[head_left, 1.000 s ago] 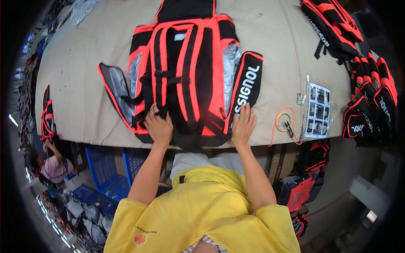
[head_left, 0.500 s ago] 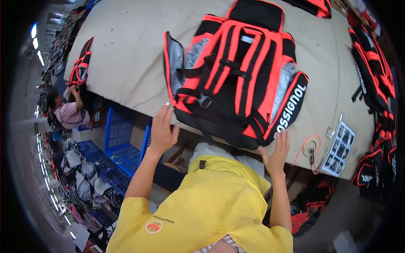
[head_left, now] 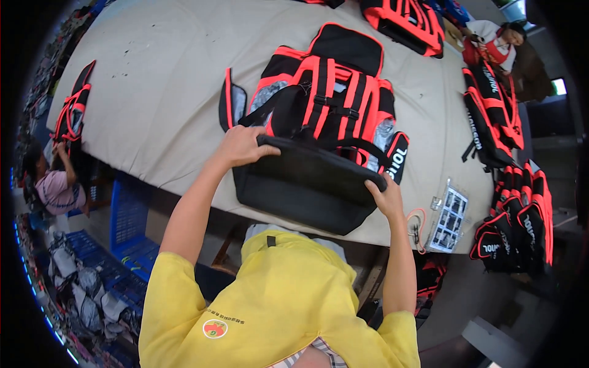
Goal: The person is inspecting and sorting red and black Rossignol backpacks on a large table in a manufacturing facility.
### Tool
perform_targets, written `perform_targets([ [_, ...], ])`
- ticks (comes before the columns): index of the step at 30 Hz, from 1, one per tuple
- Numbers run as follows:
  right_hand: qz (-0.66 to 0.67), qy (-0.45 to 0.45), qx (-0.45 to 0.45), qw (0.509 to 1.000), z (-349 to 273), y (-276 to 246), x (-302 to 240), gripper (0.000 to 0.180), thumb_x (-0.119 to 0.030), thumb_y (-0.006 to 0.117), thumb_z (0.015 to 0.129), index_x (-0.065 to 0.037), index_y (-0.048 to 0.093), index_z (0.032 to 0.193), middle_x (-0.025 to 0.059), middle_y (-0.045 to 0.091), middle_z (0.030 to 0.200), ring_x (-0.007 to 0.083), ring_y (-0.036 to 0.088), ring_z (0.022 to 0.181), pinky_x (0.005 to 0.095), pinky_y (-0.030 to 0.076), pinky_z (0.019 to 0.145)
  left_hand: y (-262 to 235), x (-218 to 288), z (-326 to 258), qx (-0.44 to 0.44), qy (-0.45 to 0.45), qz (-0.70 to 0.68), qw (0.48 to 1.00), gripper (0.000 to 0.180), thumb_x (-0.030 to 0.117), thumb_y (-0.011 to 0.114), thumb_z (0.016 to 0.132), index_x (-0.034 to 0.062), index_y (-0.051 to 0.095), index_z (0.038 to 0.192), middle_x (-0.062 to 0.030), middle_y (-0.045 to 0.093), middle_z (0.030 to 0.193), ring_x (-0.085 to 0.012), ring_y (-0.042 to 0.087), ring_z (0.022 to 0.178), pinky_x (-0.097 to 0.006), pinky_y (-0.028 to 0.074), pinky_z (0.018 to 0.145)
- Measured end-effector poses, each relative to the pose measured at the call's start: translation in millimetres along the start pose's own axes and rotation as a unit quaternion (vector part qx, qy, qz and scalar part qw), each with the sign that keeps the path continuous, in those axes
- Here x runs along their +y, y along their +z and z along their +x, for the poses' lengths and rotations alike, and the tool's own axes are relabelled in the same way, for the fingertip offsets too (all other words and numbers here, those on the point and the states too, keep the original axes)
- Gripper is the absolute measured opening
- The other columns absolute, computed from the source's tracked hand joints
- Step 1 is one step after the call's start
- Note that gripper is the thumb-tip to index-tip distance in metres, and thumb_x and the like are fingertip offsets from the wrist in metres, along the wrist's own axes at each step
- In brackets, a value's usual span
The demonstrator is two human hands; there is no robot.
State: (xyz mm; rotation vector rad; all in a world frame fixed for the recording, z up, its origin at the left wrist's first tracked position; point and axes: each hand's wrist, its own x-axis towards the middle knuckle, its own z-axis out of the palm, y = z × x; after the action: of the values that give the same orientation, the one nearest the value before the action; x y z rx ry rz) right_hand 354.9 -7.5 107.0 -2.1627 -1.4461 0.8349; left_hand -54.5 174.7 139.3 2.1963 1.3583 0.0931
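A large black and neon-red backpack (head_left: 307, 184) lies on the cloth-covered table (head_left: 159, 122), its shoulder straps up and its top lid toward the far side. Its flat black bottom panel is tilted up and faces me. My left hand (head_left: 245, 147) grips the upper left edge of that panel, thumb in front and fingers behind. At the opposite corner my right hand (head_left: 388, 195) pinches the edge the same way, most of its fingers hidden behind the fabric. Side pockets with silvery lining stand partly spread on both flanks.
Another backpack (head_left: 405, 24) lies at the back, and several more (head_left: 515, 227) hang at the table's right edge. A clear-covered sheet (head_left: 447, 219) and a pink cord (head_left: 417, 227) lie near right. Blue crates (head_left: 130, 211) stand left. Co-workers (head_left: 58, 190) are at far left and far right.
Both hands have closed on the backpack's near end and raised its edge, so the bottom panel now shows. The whole view has shifted, bringing the right-hand co-worker into sight.
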Motion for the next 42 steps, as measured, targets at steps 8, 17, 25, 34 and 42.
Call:
perform_targets([
  [8,0.082,0.061,0.147,0.984,1.7,35.7,11.9,0.068,-0.043,0.079,0.092,0.000,0.058,0.141,0.0260,0.072,0.127,0.0391,0.069,0.120,0.0443,0.052,0.102,27.4,-29.2,73.3,-0.102,-0.039,-0.121,0.987,0.075,0.063,0.079,0.080,-0.0057,0.077,0.111,-0.0294,0.075,0.112,-0.0433,0.071,0.110,-0.048,0.055,0.097],
  [17,0.618,0.383,0.246,0.641,-178.3,164.2,32.1,0.058,-0.050,0.059,0.108,-0.004,0.050,0.143,0.0159,0.064,0.134,0.0278,0.061,0.126,0.0489,0.047,0.112,32.6,-41.4,88.0,-0.136,-0.041,-0.281,0.949,0.054,0.040,0.086,0.084,-0.0088,0.076,0.106,-0.0226,0.078,0.092,-0.0297,0.076,0.084,-0.037,0.058,0.081],
  [25,0.777,0.285,0.058,0.558,-139.5,191.6,2.9,0.050,-0.046,0.067,0.105,-0.012,0.058,0.141,0.0057,0.064,0.140,0.0257,0.057,0.129,0.0505,0.045,0.112,9.3,2.2,59.8,-0.032,0.044,-0.197,0.979,0.062,0.052,0.083,0.083,-0.0008,0.078,0.114,-0.0272,0.077,0.102,-0.0383,0.076,0.093,-0.042,0.058,0.087],
  [34,0.455,-0.047,0.377,0.805,-36.7,-131.3,-215.4,0.028,-0.004,0.077,0.087,0.006,0.072,0.113,0.0145,0.074,0.114,0.0232,0.072,0.099,0.0351,0.060,0.090,4.6,94.9,-27.9,0.182,0.072,-0.556,0.808,0.037,0.034,0.080,0.094,-0.0012,0.074,0.105,-0.0103,0.077,0.091,-0.0196,0.070,0.087,-0.035,0.054,0.078],
  [42,-0.107,-0.207,0.047,0.971,-32.9,-134.9,-375.5,0.032,-0.029,0.079,0.086,-0.002,0.075,0.100,0.0159,0.072,0.074,0.0301,0.067,0.061,0.0407,0.053,0.062,102.4,104.6,-103.7,-0.208,-0.014,-0.537,0.817,0.038,0.034,0.072,0.103,0.0015,0.078,0.120,-0.0078,0.080,0.115,-0.0164,0.070,0.099,-0.034,0.055,0.090],
])
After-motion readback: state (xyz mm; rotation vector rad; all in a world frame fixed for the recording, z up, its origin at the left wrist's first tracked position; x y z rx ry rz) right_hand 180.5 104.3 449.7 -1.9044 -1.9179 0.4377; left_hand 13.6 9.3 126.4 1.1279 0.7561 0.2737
